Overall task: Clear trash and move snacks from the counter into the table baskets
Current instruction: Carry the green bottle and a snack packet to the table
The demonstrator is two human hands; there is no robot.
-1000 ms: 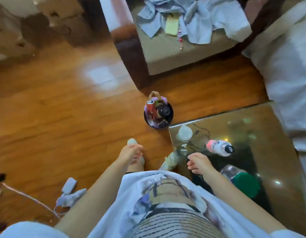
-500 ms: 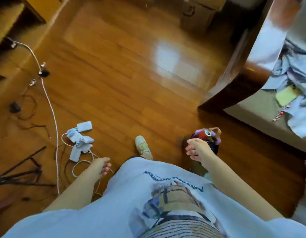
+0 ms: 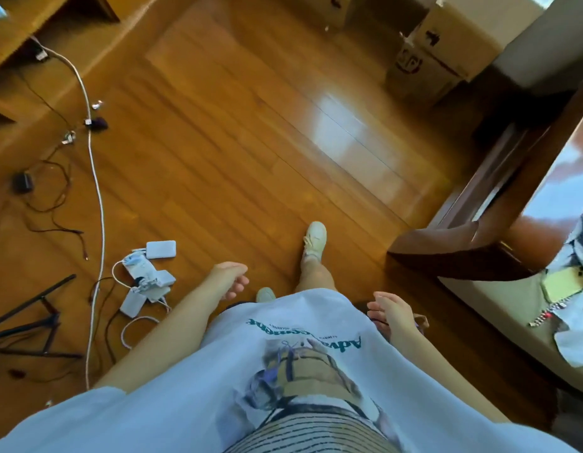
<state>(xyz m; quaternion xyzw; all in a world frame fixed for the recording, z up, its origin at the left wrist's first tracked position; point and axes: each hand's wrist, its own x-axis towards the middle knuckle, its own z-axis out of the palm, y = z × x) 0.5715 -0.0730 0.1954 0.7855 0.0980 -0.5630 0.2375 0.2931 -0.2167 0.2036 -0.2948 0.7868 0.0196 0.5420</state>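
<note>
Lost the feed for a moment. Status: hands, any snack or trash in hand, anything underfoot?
Left hand empty, loosely curled. Right hand empty, fingers relaxed. No snacks or baskets clearly in view. White chargers and cables on floor to the left.

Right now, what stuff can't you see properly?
Head view only:
- Bin: nearly all hidden behind the right hand and shirt.
- Back shoe: mostly covered by the shirt hem.
- Boxes: blurred, markings unreadable.
- Sofa: cut off by the right edge.
- Counter, baskets, snacks: out of frame.
</note>
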